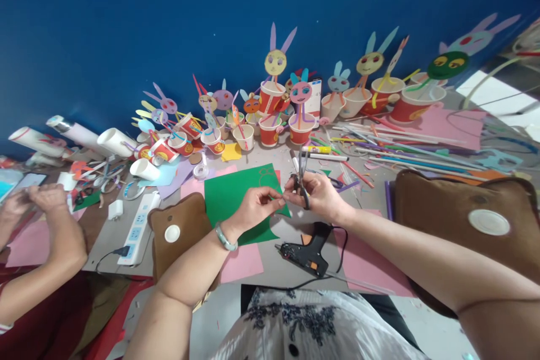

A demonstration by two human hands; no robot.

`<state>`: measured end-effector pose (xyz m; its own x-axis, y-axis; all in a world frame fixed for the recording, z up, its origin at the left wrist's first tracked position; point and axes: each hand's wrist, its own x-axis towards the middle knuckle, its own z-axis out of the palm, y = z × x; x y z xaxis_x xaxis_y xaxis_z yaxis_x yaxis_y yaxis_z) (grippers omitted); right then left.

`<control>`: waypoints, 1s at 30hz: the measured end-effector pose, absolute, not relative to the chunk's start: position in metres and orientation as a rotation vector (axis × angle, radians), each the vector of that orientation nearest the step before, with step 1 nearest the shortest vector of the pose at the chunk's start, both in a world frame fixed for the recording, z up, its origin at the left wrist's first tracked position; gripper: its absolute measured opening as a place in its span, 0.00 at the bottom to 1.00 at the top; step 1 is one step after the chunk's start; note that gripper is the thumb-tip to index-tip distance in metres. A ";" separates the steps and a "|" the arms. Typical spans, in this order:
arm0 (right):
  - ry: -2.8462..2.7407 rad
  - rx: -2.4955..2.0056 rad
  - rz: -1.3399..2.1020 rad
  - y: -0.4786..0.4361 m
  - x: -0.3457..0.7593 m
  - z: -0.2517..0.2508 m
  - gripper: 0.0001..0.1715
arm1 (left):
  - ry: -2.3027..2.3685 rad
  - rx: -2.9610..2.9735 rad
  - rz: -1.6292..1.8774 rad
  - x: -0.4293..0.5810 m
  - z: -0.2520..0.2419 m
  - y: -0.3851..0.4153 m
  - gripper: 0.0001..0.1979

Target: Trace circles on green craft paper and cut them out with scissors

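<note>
My right hand (315,196) is closed on a pair of scissors (301,173), whose blades point up and away from me. My left hand (260,205) is closed in a pinch, its fingertips meeting those of my right hand. Whatever small thing sits between the fingertips is too small to make out. Below my left hand lies a sheet of green paper (228,194) with curved outlines drawn near its far corner and a cut front edge. A black hot glue gun (307,256) rests on the table in front of my right hand.
Paper cups (270,98) with paper rabbit heads line the blue wall. Pipe cleaners (413,157) lie at the right. Brown hot-water bags (459,225) flank me. A power strip (139,230) and a co-worker's hands (42,197) are at the left. Pink paper (375,270) lies near the front edge.
</note>
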<state>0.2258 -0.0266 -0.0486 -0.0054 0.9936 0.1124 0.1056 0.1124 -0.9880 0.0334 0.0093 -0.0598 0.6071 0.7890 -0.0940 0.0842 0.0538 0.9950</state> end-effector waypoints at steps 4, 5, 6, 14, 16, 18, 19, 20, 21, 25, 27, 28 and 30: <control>-1.302 -1.204 1.083 -0.028 0.224 -0.045 0.23 | 0.774 1.373 0.680 0.035 -0.054 0.010 0.20; -1.281 -1.208 1.092 -0.029 0.224 -0.043 0.23 | 0.771 1.343 0.709 0.035 -0.052 0.010 0.20; -1.260 -1.211 1.104 -0.029 0.224 -0.042 0.23 | 0.766 1.305 0.742 0.036 -0.052 0.011 0.19; -1.274 -1.176 1.197 -0.034 0.215 -0.050 0.26 | 0.811 1.041 0.855 0.042 -0.060 0.007 0.20; -1.274 -1.185 1.142 -0.034 0.212 -0.055 0.25 | 0.808 1.052 0.867 0.044 -0.062 0.004 0.21; -1.269 -1.194 1.104 -0.034 0.211 -0.058 0.25 | 0.808 1.069 0.880 0.045 -0.062 0.003 0.21; -1.267 -1.198 1.095 -0.034 0.211 -0.058 0.24 | 0.815 1.076 0.884 0.045 -0.062 0.003 0.21; -1.263 -1.202 1.091 -0.033 0.211 -0.058 0.24 | 0.824 1.081 0.886 0.045 -0.062 0.003 0.21; -1.258 -1.207 1.092 -0.033 0.212 -0.058 0.24 | 0.836 1.085 0.888 0.045 -0.062 0.003 0.22; -1.235 -1.205 1.132 -0.032 0.213 -0.057 0.24 | 0.853 1.098 0.867 0.044 -0.061 0.005 0.21; -1.238 -1.183 1.164 -0.032 0.213 -0.057 0.24 | 0.830 1.115 0.840 0.042 -0.060 0.006 0.20; -1.239 -1.172 1.179 -0.032 0.213 -0.057 0.24 | 0.808 1.124 0.824 0.041 -0.060 0.006 0.19; -1.245 -1.157 1.202 -0.032 0.214 -0.055 0.24 | 0.761 1.140 0.792 0.039 -0.060 0.007 0.18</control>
